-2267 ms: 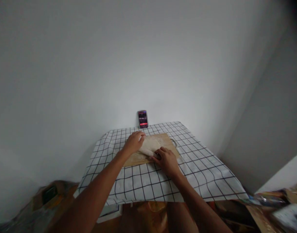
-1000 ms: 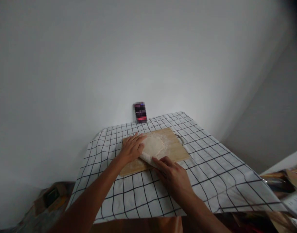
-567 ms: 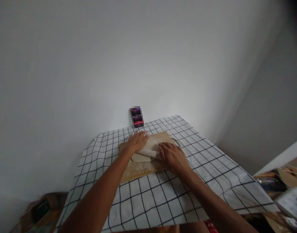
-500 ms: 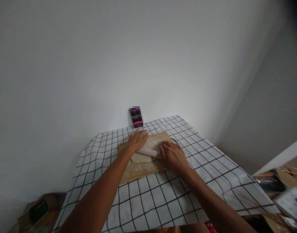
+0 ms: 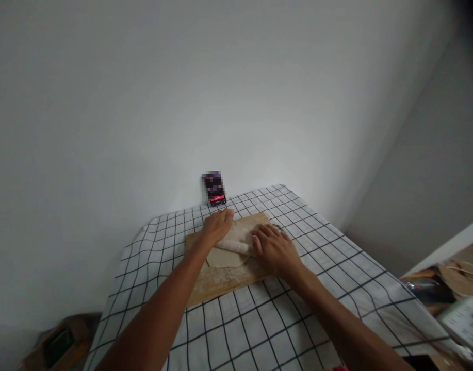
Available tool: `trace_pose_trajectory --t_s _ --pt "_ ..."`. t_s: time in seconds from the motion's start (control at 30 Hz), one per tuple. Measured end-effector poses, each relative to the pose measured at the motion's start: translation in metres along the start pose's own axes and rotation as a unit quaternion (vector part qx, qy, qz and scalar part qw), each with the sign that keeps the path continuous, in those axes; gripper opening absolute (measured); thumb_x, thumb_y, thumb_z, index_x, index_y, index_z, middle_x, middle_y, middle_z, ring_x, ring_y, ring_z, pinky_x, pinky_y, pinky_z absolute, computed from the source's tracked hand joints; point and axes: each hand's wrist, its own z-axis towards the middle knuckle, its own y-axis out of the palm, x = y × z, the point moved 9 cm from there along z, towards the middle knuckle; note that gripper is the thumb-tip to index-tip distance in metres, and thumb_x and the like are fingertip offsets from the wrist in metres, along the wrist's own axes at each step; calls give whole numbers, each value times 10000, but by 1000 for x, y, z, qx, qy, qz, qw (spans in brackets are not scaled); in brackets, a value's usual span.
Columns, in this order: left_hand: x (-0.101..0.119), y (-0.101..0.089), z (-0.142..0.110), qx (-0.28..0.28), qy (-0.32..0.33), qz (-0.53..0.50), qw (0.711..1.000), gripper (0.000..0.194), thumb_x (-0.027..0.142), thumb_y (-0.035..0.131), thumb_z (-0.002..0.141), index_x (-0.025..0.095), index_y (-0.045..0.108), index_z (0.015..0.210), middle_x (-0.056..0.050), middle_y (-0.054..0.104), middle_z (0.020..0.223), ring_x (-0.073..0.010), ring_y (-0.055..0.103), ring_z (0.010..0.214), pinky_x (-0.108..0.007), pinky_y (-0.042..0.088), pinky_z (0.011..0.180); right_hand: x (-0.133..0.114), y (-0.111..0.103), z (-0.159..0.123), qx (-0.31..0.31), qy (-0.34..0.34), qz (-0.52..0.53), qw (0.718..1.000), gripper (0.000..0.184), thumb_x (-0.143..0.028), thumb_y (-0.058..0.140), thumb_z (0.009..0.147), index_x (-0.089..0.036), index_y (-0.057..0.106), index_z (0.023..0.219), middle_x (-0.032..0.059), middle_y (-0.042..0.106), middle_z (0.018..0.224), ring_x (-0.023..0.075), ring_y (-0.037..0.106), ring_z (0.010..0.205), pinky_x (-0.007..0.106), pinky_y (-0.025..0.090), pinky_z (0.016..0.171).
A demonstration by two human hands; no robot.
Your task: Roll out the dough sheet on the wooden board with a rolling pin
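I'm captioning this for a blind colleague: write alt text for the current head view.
A person's left hand and right hand lie over the ends of a pale rolling pin across flattened dough on a floury wooden board. Under it is a white tablecloth with black grid lines; behind, a pixelated phone-like device leans against a pale wall.

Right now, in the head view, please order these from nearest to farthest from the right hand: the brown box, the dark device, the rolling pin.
1. Rolling pin: touching the right hand, extending to its left.
2. Dark device: upright at the table's back edge.
3. Brown box: low at far left, beyond the table.
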Motion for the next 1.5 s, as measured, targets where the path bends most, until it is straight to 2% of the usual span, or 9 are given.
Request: trace_pose_trajectory --t_s 0.17,0.43,0.63,0.8,0.9,1.07,1.27,1.4,1.5 --pt "4 0 -13 -8 26 56 998 425 331 287 1080 183 611 1311 -142 643 1407 -267 565 1313 -437 389 1141 -12 -2 -19 2 -8 10 1000 387 -365 378 1090 -218 717 1206 127 632 1426 299 534 1362 527 360 1130" --pt "-5 -6 -34 1 -7 54 999 396 362 314 1083 280 602 1342 -59 654 1408 -243 567 1314 -441 404 1143 -33 -7 -39 4 -22 22 1000 395 -396 389 1090 -189 695 1230 154 627 1434 316 547 1364 496 418 1115" --pt "-8 -9 -50 -5 -19 57 998 451 362 283 1086 270 561 1430 -33 603 1491 -209 512 1403 -423 342 1231 -47 -11 -51 1 -40 39 998 326 -331 443 1069 -193 672 1256 144 620 1437 292 556 1356 453 451 1110" --pt "-7 -14 -66 14 -20 77 997 432 337 305 1081 282 582 1408 1 624 1469 -164 528 1388 -386 367 1236 -57 -13 -60 -10 -37 50 998 301 -289 505 1043 -193 668 1278 132 600 1468 301 531 1389 457 450 1131" --pt "-5 -17 -77 37 5 91 995 439 278 328 1065 226 595 1410 -23 622 1478 -161 536 1388 -356 365 1244 -64 -15 -67 -7 -42 54 998 355 -263 519 1031 -184 630 1359 130 589 1485 297 526 1399 450 450 1141" --pt "-9 -18 -103 65 44 143 987 504 173 343 1017 184 571 1466 -55 578 1531 -212 438 1491 -429 319 1283 -71 -15 -80 -12 -33 81 996 388 -263 523 1023 -163 623 1384 140 606 1466 267 571 1360 393 467 1132" --pt "-17 -22 -138 74 91 134 984 539 178 290 1015 127 529 1496 -79 531 1570 -223 340 1549 -485 291 1300 -84 -10 -97 -41 -33 106 993 404 -227 489 1022 -135 614 1395 136 568 1509 265 504 1424 416 356 1219" --pt "-24 -25 -155 66 74 126 987 539 190 254 1034 139 537 1490 -81 511 1585 -208 342 1549 -476 298 1301 -89 -4 -102 -77 -33 126 988 378 -225 520 999 -179 634 1357 89 552 1533 255 473 1447 378 427 1160" --pt "-28 -26 -157 64 56 144 986 532 164 260 1030 119 561 1466 -108 533 1565 -221 374 1533 -476 328 1288 -88 -8 -98 -79 -37 119 989 299 -250 566 980 -203 675 1254 79 607 1476 245 516 1403 340 492 1067"
